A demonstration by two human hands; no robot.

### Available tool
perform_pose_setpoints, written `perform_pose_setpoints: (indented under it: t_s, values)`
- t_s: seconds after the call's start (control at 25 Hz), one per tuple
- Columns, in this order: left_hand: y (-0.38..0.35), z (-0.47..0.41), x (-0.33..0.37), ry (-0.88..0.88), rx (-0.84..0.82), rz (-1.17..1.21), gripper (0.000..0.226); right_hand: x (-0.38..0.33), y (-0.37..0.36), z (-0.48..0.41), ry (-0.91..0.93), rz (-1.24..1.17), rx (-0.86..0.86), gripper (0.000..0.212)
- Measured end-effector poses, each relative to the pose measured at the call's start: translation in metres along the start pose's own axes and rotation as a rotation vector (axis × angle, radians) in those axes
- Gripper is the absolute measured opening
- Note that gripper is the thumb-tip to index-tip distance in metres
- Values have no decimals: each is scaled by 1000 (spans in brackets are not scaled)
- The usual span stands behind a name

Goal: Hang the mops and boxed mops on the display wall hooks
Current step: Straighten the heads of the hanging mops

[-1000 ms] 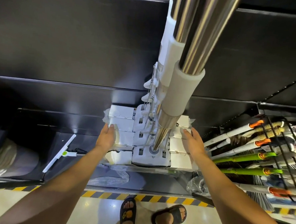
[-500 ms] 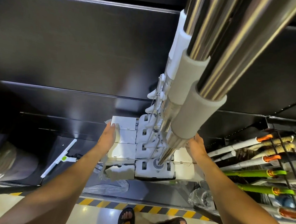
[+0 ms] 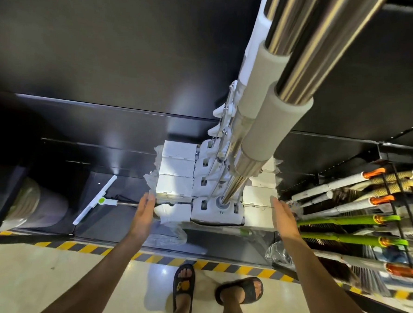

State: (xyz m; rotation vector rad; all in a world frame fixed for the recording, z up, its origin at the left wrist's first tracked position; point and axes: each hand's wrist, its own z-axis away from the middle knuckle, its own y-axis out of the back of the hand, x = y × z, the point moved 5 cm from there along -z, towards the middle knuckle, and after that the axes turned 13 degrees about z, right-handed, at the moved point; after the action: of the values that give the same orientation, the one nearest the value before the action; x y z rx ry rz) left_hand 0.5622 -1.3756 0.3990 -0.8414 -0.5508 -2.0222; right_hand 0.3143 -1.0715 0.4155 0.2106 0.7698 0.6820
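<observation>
Several mops hang in a row from the black display wall, their steel handles [image 3: 301,53] with grey foam grips [image 3: 272,126] running toward me. Their white heads [image 3: 218,209] stack below, wrapped in thin plastic. My left hand [image 3: 145,209] is at the left end of the front mop head, fingers straight, palm facing inward, just touching the plastic. My right hand [image 3: 284,215] is flat beside the right end [image 3: 257,216], a little apart from it. Neither hand holds anything.
A white squeegee with a green joint [image 3: 96,200] lies on the black base shelf to the left. Green and white brooms [image 3: 351,219] hang on a rack at the right. Yellow-black tape [image 3: 79,246] marks the shelf edge; my sandalled feet [image 3: 184,285] stand on pale tiles.
Both hands have slid back off the mop heads toward me and opened flat. The camera has moved closer under the handles.
</observation>
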Motion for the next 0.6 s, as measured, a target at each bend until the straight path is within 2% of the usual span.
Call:
perform_pose_setpoints:
  t_s: [0.08, 0.12, 0.16, 0.28, 0.4, 0.48, 0.6]
  values:
    - [-7, 4, -5, 98, -29, 79, 42, 11, -8, 0, -25, -85, 1, 56]
    - [-7, 2, -4, 89, -51, 82, 44, 15, -11, -3, -23, -106, 2, 52]
    - [-6, -2, -5, 47, -98, 74, 49, 18, -13, -4, -22, -107, -12, 49]
    - [0, -5, -4, -66, -203, 9, 83, 26, -20, -8, 12, -164, -86, 51]
    - [-1, -7, 2, -118, -173, -39, 71, 26, -24, -5, 53, -207, -127, 51]
    - [1, -15, 2, -144, -168, -27, 75, 27, -27, -3, 66, -242, -122, 45]
    - [3, -20, 6, -145, -171, -37, 55, 28, -30, -3, 78, -271, -84, 46]
